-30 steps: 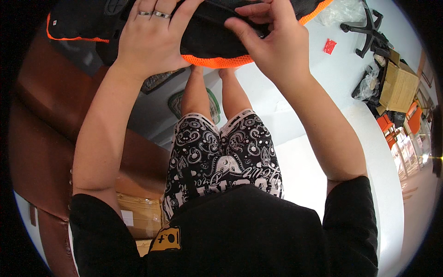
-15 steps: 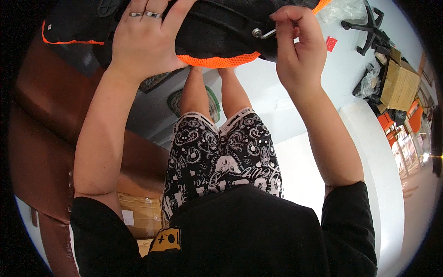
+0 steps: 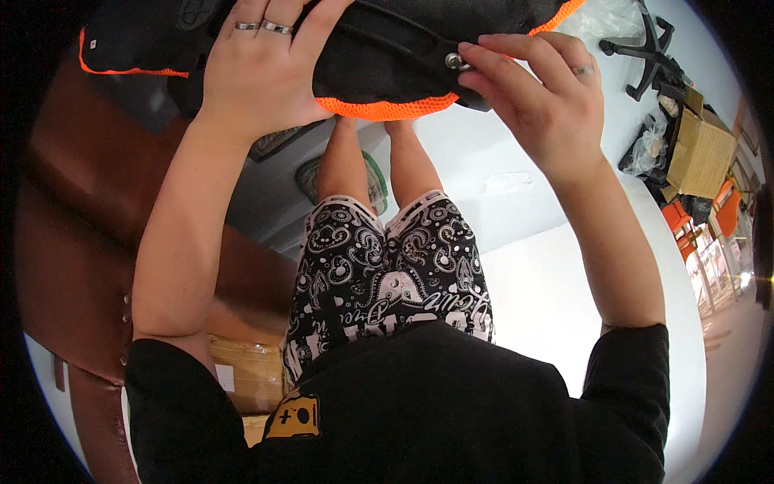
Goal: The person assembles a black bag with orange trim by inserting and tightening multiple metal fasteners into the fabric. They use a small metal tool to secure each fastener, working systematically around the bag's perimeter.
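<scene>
1. Left hand lies spread over the orange-edged black cushion, top of view, covering part of it.
2. Right hand pinches a small metal tool, perhaps a hex key, mostly hidden there.
3. Farther right: chair base, cardboard box; left: brown sofa.

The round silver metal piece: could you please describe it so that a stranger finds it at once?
At the view's top is a black panel with orange mesh edging. Follow it to the right hand; at the hand's left edge is the round silver metal piece. Unlike the silver rings, it is on no finger.
</scene>
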The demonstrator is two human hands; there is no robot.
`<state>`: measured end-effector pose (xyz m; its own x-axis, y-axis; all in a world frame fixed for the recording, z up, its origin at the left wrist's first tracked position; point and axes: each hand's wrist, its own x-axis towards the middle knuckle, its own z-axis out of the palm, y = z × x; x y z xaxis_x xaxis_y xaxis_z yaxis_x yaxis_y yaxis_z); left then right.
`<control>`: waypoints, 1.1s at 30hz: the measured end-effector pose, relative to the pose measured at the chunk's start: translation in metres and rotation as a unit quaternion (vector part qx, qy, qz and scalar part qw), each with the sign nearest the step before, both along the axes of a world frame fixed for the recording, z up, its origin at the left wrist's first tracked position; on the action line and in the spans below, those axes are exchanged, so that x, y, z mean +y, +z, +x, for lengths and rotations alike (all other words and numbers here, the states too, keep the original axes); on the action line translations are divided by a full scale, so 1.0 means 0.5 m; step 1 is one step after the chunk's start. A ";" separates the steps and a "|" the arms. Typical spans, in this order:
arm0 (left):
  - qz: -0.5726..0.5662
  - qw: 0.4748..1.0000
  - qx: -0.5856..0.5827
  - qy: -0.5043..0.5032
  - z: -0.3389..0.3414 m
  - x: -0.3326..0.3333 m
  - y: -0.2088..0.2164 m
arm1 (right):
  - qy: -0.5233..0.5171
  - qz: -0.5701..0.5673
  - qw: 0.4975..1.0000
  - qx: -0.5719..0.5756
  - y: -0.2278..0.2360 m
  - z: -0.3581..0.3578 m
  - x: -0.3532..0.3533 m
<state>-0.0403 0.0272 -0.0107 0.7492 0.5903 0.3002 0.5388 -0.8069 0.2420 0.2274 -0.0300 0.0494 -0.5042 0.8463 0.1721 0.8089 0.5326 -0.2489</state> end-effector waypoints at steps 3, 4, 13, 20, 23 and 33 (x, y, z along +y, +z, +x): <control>0.040 0.999 0.028 0.001 -0.011 0.000 -0.007 | -0.010 0.008 1.000 0.009 -0.011 0.002 0.004; 0.025 0.999 0.020 0.003 -0.011 -0.002 -0.002 | -0.036 0.006 0.999 0.013 -0.021 -0.002 -0.012; -0.090 0.995 0.031 0.004 -0.005 -0.008 0.045 | -0.303 -0.077 0.946 0.087 -0.022 -0.119 -0.107; -0.012 1.000 -0.029 0.005 0.011 -0.004 0.020 | 0.038 -0.232 0.971 0.031 0.026 0.025 -0.022; 0.012 1.000 -0.011 0.001 -0.004 0.001 0.005 | 0.196 -0.232 0.952 -0.025 0.029 0.039 0.072; -0.055 0.998 0.036 0.021 -0.036 -0.028 0.007 | 0.230 -0.256 0.939 0.007 -0.022 -0.010 0.107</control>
